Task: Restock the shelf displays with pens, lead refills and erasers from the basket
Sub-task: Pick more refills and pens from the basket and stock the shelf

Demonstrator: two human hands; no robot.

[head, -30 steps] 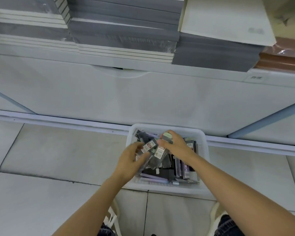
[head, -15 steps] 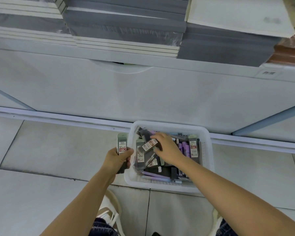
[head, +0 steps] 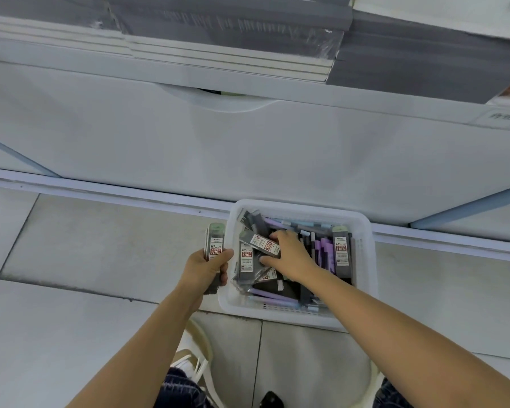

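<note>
A white plastic basket [head: 362, 260] sits on the tiled floor against the shelf base, filled with dark lead refill cases and purple pens [head: 324, 248]. My left hand [head: 206, 270] is just left of the basket, shut on a small stack of lead refill cases [head: 215, 241] held upright. My right hand [head: 292, 254] is inside the basket, its fingers closed on another lead refill case [head: 262, 245] lying tilted on the pile. One more refill case [head: 341, 250] rests at the basket's right side.
The white shelf base panel [head: 248, 148] rises behind the basket, with stacks of grey and white notebooks [head: 233, 33] on the shelf above. Grey floor tiles [head: 86, 260] spread to the left. A white stool rim [head: 200, 343] and my knees show at the bottom.
My left hand has left the basket to the left, carrying refill cases upright. My right hand stayed in the basket and took hold of another case. The view has tipped down slightly.
</note>
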